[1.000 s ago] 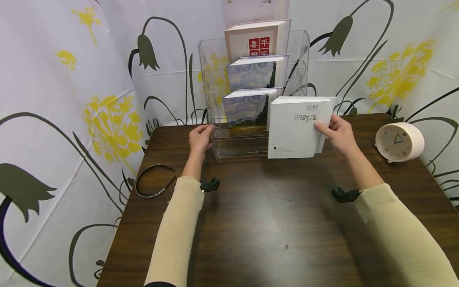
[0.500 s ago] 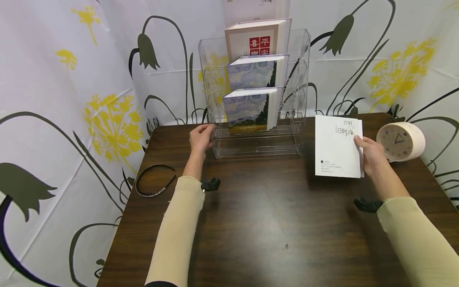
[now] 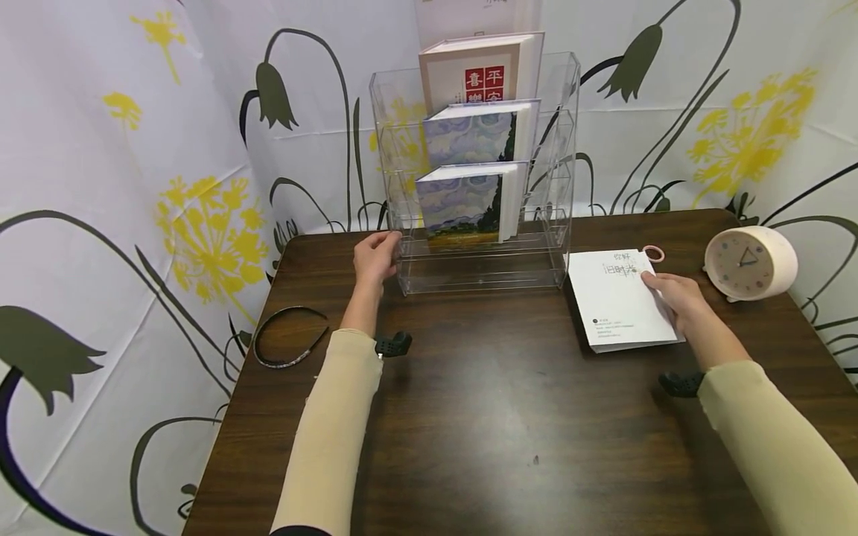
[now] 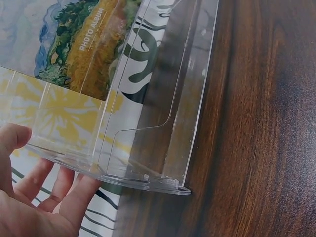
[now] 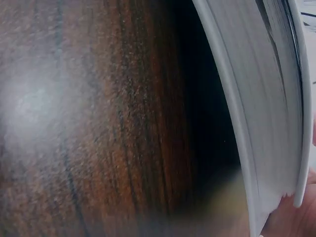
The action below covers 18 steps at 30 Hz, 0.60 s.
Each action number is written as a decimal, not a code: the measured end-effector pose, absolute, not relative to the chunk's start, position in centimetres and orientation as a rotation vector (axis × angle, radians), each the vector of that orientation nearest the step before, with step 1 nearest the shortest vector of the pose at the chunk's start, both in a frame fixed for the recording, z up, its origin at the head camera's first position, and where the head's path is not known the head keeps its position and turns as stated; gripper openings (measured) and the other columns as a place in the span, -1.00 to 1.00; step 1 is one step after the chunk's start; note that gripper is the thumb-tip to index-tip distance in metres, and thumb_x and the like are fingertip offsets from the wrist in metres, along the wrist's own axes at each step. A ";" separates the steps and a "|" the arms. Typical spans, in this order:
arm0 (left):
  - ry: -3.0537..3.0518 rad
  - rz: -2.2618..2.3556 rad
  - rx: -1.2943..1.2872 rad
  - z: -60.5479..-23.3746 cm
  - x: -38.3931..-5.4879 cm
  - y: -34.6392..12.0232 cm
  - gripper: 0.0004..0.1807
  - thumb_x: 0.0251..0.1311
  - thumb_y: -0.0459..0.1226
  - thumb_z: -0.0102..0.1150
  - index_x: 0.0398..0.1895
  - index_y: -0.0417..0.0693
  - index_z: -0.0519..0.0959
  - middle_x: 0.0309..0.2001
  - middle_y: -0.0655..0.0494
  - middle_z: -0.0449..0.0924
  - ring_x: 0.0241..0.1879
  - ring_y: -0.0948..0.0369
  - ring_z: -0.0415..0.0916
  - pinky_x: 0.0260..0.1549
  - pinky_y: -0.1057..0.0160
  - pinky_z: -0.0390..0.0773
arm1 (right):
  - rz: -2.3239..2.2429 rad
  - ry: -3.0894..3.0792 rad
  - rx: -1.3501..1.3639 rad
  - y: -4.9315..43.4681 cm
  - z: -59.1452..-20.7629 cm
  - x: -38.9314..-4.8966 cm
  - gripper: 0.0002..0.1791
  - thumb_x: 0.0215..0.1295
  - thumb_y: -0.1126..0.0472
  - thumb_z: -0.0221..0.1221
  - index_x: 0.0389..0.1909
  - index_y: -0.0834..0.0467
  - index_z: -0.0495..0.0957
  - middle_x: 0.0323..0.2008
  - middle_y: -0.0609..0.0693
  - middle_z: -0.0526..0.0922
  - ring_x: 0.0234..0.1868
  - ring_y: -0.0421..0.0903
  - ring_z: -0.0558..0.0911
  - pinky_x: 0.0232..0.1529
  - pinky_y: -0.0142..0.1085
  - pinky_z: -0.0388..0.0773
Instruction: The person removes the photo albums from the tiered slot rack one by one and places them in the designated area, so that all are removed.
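My right hand [image 3: 680, 299] grips the right edge of a white book [image 3: 626, 309] with dark lettering on its cover. The book is tilted low over the right side of the table, and its thick page edges [image 5: 256, 98] show in the right wrist view, with dark shadow beside them. At the left side of a clear acrylic rack [image 3: 482, 281], my left hand [image 3: 375, 257] pinches the side panel between thumb and fingers. A photo album [image 3: 462, 212] with a painted landscape cover stands in the rack's lower tier.
Higher tiers hold another landscape album [image 3: 472, 140] and a beige book [image 3: 445, 78] with red squares. A pink ring-shaped thing [image 3: 653, 254] pokes out behind the white book. The round clock [image 3: 751, 263] stands at right, a dark headband [image 3: 258, 339] lies at left.
My right hand has carried the white book away from the rack's front, to the right, then lowered and tilted it toward the table. My left hand has stayed on the rack.
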<state>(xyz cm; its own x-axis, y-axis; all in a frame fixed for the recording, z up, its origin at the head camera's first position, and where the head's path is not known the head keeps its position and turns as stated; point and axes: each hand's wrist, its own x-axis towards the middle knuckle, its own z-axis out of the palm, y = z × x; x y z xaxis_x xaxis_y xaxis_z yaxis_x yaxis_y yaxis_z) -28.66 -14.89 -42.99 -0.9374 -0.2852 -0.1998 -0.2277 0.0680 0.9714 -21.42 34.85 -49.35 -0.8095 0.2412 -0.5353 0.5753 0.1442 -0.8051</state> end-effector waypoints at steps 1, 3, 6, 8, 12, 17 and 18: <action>-2.265 -2.048 0.538 -43.0 -28.7 -14.9 -0.62 0.23 -0.05 0.26 0.03 -0.04 0.64 -0.16 0.13 0.55 -0.01 0.08 0.55 -0.01 -0.01 0.58 | -1.699 2.158 0.786 34.8 -49.4 -21.5 -0.06 0.34 -0.28 0.08 0.53 0.17 0.01 0.11 0.01 0.32 -0.20 -0.20 0.46 -0.28 -0.34 0.52; -2.271 -2.044 0.530 -43.1 -28.7 -14.8 -0.61 0.23 -0.04 0.26 0.03 -0.05 0.64 -0.15 0.12 0.56 0.00 0.07 0.55 -0.01 0.00 0.58 | -1.672 2.179 0.776 34.7 -49.6 -21.7 -0.08 0.36 -0.26 0.06 0.53 0.19 0.02 0.20 0.08 0.29 -0.14 -0.17 0.41 -0.26 -0.36 0.48; -2.272 -2.043 0.519 -43.1 -28.8 -14.7 -0.61 0.23 -0.05 0.25 0.03 -0.06 0.64 -0.14 0.11 0.55 0.03 0.04 0.54 -0.01 0.00 0.58 | -1.655 2.205 0.768 34.7 -49.8 -22.1 -0.10 0.37 -0.27 0.03 0.52 0.20 0.03 0.33 0.16 0.20 -0.09 -0.15 0.37 -0.22 -0.36 0.44; -2.269 -2.043 0.524 -43.1 -28.7 -14.8 -0.61 0.23 -0.05 0.25 0.03 -0.06 0.64 -0.14 0.12 0.55 0.03 0.04 0.55 -0.02 0.00 0.58 | -1.652 2.216 0.756 34.6 -49.8 -22.4 -0.10 0.38 -0.27 0.02 0.52 0.19 0.03 0.34 0.16 0.20 -0.10 -0.16 0.38 -0.21 -0.36 0.44; -2.265 -2.037 0.540 -43.1 -28.7 -14.8 -0.62 0.22 -0.05 0.25 0.01 -0.04 0.65 -0.16 0.13 0.55 0.00 0.07 0.54 -0.02 0.00 0.58 | -1.631 2.246 0.722 34.5 -49.9 -23.0 -0.10 0.37 -0.30 0.00 0.52 0.18 0.05 0.21 0.08 0.30 -0.19 -0.21 0.45 -0.26 -0.37 0.49; -2.253 -2.049 0.542 -43.1 -28.7 -14.8 -0.61 0.22 -0.06 0.26 0.01 -0.08 0.64 -0.15 0.13 0.54 0.02 0.05 0.51 0.00 -0.03 0.58 | -1.603 2.299 0.709 34.4 -50.1 -23.5 -0.10 0.35 -0.32 0.00 0.49 0.22 0.12 0.26 0.17 0.30 -0.14 -0.17 0.44 -0.28 -0.41 0.47; -2.249 -2.056 0.542 -43.1 -28.7 -14.8 -0.61 0.23 -0.06 0.26 0.02 -0.08 0.63 -0.14 0.13 0.54 0.03 0.04 0.50 0.00 -0.03 0.57 | -1.603 2.313 0.711 34.4 -50.2 -23.6 -0.11 0.36 -0.31 0.00 0.48 0.23 0.13 0.30 0.21 0.28 -0.09 -0.13 0.44 -0.26 -0.41 0.47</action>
<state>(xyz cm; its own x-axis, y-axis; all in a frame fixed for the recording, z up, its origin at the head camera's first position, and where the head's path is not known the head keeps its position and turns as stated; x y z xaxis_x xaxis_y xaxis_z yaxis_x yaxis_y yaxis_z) -28.74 -14.82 -43.13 -0.9375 -0.2857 -0.1987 -0.2234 0.0565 0.9731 -23.59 34.35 -50.18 -0.8533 0.2543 -0.4552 0.5155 0.2806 -0.8096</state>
